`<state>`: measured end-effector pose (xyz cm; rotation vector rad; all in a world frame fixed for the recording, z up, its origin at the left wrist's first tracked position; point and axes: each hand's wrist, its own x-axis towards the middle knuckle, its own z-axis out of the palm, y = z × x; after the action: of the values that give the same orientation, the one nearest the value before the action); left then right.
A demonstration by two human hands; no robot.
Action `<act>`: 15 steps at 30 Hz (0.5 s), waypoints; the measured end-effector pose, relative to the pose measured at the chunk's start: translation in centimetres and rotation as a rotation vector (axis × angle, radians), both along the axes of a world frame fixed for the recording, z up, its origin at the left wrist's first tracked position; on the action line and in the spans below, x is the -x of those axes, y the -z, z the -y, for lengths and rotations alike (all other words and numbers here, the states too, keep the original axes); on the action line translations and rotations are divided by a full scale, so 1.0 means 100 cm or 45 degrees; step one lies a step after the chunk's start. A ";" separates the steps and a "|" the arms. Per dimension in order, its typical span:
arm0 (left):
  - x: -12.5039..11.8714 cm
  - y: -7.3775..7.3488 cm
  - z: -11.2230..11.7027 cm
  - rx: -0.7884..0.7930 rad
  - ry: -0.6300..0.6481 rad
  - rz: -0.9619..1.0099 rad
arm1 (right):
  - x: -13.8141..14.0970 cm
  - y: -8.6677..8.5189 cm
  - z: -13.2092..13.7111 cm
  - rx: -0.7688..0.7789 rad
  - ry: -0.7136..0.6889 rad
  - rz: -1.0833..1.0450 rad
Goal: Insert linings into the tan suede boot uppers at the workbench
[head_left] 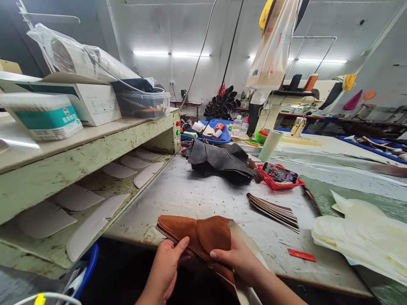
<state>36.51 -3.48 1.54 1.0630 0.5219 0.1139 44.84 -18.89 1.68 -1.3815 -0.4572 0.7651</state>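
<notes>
Inside a shelf (79, 159), pale cutouts (92, 231) are lying. The left hand (165, 262) is gripping the lower left edge of a brown boot piece (187, 228), thumb and fingers clamped on it. The boot piece is resting at the table's (152, 199) near edge. The right hand (243, 258) is clamping its right part, thumb on top. Farther right, thin strips (273, 212) are lying flat, and a phone (280, 173) is sitting in a red basket (270, 184).
</notes>
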 end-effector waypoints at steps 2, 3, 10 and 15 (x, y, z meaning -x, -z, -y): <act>0.000 -0.001 0.002 0.048 -0.029 0.054 | 0.000 -0.001 0.002 -0.020 -0.025 -0.030; -0.001 -0.001 0.003 0.080 -0.040 0.067 | 0.000 -0.001 0.003 -0.032 -0.052 -0.065; -0.002 0.003 0.011 -0.043 0.073 -0.023 | -0.002 -0.006 0.009 -0.086 -0.112 -0.119; -0.005 0.008 0.016 -0.045 0.045 0.043 | -0.006 -0.011 0.013 -0.136 -0.177 -0.122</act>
<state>37.00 -5.04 0.74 1.1026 0.4722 0.1101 45.41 -20.16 2.79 -1.2172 -0.5156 0.9033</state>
